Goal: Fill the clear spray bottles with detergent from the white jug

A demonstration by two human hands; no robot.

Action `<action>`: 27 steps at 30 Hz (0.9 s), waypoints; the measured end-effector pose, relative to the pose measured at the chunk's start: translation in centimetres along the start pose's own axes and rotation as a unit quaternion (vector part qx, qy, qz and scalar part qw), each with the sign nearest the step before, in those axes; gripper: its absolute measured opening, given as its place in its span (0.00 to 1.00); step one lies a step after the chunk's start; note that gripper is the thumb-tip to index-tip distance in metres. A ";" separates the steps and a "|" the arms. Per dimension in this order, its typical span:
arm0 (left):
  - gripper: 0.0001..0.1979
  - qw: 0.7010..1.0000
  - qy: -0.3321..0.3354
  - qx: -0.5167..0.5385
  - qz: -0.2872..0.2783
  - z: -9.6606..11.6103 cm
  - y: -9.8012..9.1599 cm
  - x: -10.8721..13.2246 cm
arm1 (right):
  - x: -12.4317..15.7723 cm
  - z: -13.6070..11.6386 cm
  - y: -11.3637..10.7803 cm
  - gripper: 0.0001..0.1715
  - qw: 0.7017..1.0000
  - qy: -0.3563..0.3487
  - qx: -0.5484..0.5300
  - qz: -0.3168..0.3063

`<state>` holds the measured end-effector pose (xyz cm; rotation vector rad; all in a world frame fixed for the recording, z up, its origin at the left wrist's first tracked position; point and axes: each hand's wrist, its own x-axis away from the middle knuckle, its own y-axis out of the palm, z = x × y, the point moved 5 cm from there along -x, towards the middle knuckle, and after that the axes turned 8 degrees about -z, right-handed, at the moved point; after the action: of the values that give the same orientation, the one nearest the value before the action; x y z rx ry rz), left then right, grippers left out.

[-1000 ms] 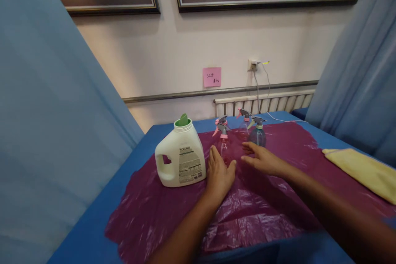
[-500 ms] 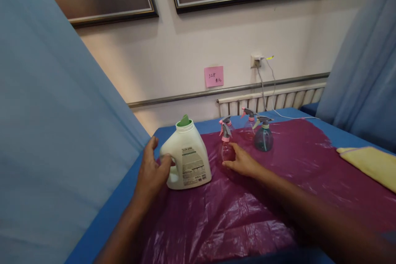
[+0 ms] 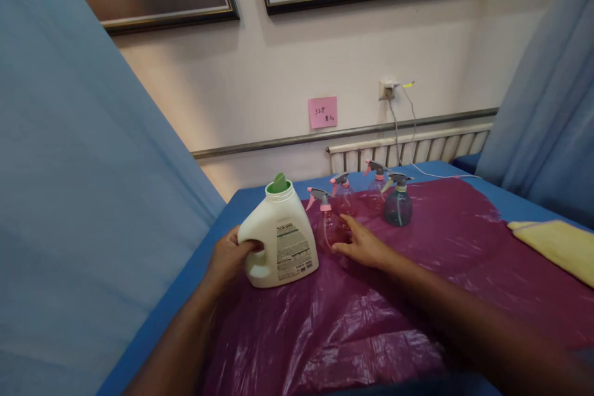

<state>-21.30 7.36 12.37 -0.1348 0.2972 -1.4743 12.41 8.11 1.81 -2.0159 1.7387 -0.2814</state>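
A white detergent jug [image 3: 294,247] with a printed label stands upright on the purple plastic sheet, a green insert showing in its uncapped mouth. My left hand [image 3: 228,257] is closed round the jug's handle, thumb through the opening. Just right of the jug stands a clear spray bottle [image 3: 327,229] with a pink collar and grey-and-pink trigger. My right hand [image 3: 366,246] is at this bottle's right side, thumb and fingers apart; whether the fingertips touch it I cannot tell.
Behind are two more pink-trigger spray bottles [image 3: 344,198] [image 3: 377,193] and a dark teal one [image 3: 398,207]. A yellow cloth [image 3: 557,247] lies at the right. Blue curtains [image 3: 93,198] hang on both sides; a cable [image 3: 431,174] runs from the wall socket [image 3: 386,90].
My left hand has closed on the jug's handle. The nearest spray bottle has shifted left beside the jug and turned, its trigger now pointing left. My right hand's fingers have come off its front.
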 end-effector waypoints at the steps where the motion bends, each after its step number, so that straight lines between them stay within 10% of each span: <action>1: 0.19 1.000 -0.002 0.009 -0.003 0.0 0.1 0.1 | 0.4 0.2 -0.3 0.55 1.000 0.000 0.000 0.005; 9: 0.22 0.994 -0.009 0.038 0.104 5.1 -1.4 3.7 | 5.0 -1.8 -3.2 0.42 0.999 -0.027 -0.020 0.043; 16: 0.24 0.996 -0.028 0.081 0.015 9.2 2.8 10.3 | 11.7 -10.7 -4.3 0.30 0.987 -0.137 -0.038 0.074; 21: 0.33 0.992 -0.043 0.120 -0.022 8.9 8.8 15.5 | 16.9 -15.3 -4.0 0.29 0.977 -0.211 -0.010 0.028; 27: 0.25 0.969 0.008 0.185 -0.161 6.3 19.4 20.0 | 19.3 -15.0 -5.6 0.24 0.982 -0.181 -0.026 0.051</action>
<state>0.40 -11.19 10.88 0.1361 0.0070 -1.8277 14.22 -13.25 14.81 -1.8652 1.6214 0.1568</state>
